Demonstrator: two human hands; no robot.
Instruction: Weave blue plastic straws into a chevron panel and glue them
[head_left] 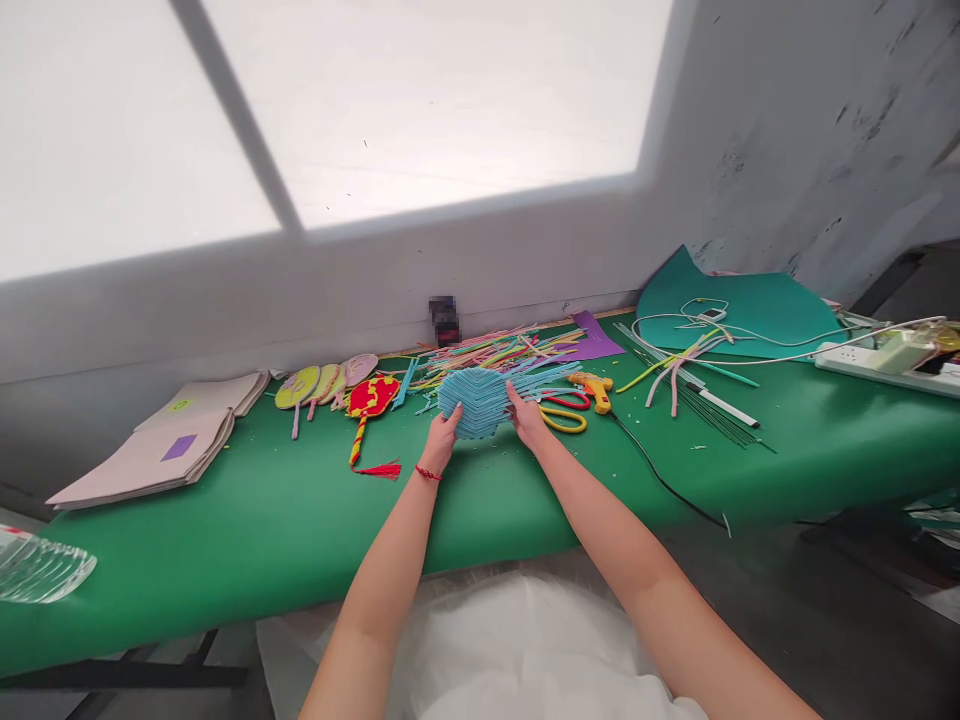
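Observation:
A light-blue woven heart-shaped piece (474,398) is held between both hands above the green table (285,510). My left hand (442,440), with a red string bracelet at the wrist, grips the piece's lower left edge. My right hand (527,418) pinches its right edge, where loose blue strips stick out to the right. Behind the piece lies a heap of coloured strips (495,352).
Yellow-handled scissors (564,414) and a yellow glue gun (594,389) with a black cord lie right of my hands. A red-and-yellow fan with a tassel (369,402), round fans (315,385), paper sheets (169,440), teal foam (739,305), a power strip (885,362).

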